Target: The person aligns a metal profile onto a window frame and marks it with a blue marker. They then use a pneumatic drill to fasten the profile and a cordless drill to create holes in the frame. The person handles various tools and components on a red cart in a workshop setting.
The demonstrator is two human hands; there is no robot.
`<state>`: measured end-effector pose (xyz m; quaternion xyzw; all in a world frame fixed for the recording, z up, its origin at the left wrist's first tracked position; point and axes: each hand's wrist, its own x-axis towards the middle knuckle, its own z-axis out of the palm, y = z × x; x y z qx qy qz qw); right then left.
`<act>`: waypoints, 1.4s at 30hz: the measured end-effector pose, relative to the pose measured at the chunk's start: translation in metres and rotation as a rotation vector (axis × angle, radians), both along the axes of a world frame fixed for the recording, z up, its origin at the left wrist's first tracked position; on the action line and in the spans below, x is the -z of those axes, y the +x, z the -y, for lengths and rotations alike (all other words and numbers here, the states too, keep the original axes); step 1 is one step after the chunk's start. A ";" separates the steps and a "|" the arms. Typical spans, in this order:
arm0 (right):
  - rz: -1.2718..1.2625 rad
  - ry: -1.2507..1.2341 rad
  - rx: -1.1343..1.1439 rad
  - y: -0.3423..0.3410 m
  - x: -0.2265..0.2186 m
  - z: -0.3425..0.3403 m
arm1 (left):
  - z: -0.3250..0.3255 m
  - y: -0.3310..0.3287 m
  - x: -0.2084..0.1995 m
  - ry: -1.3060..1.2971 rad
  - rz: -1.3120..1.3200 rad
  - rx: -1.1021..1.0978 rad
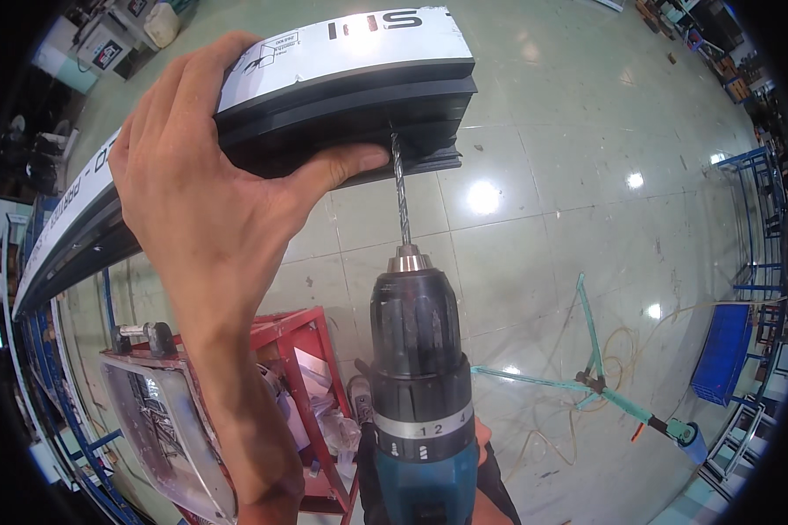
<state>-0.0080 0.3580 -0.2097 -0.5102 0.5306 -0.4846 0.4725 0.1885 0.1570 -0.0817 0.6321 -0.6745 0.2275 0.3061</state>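
A long dark window or door frame profile (341, 122), with white printed film along its top face, extends from the far left to the upper middle. My left hand (179, 157) is closed around it near its end, fingers over the film and thumb along the dark side. A teal and black power drill (420, 350) points away from me. Its twist bit (401, 197) meets the profile's grooved side, just right of my left thumb; whether it has entered cannot be seen. My right hand (482, 435) is behind the drill body and grips it, with most fingers hidden.
Below my left forearm is a red metal stand (320, 350) with a pale plastic tray (206, 446) holding small metal parts. A green tripod-like stand (622, 404) and a loose hose (569, 437) occupy the floor at right. A blue crate (722, 350) is beside blue racking.
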 end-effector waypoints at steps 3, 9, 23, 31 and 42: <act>-0.017 -0.189 0.009 -0.001 -0.013 0.022 | 0.000 -0.003 0.000 0.001 0.011 0.002; -0.024 -0.300 0.018 0.003 -0.024 0.030 | 0.000 -0.001 0.000 0.008 0.015 -0.013; 0.349 0.624 -0.212 -0.020 0.003 -0.005 | 0.000 0.002 0.004 0.015 0.017 -0.020; 0.324 0.503 -0.088 -0.015 0.010 0.001 | 0.000 0.003 0.003 0.003 0.019 -0.012; 0.059 -0.235 -0.018 -0.015 -0.007 0.037 | 0.000 0.001 0.003 -0.002 0.006 -0.003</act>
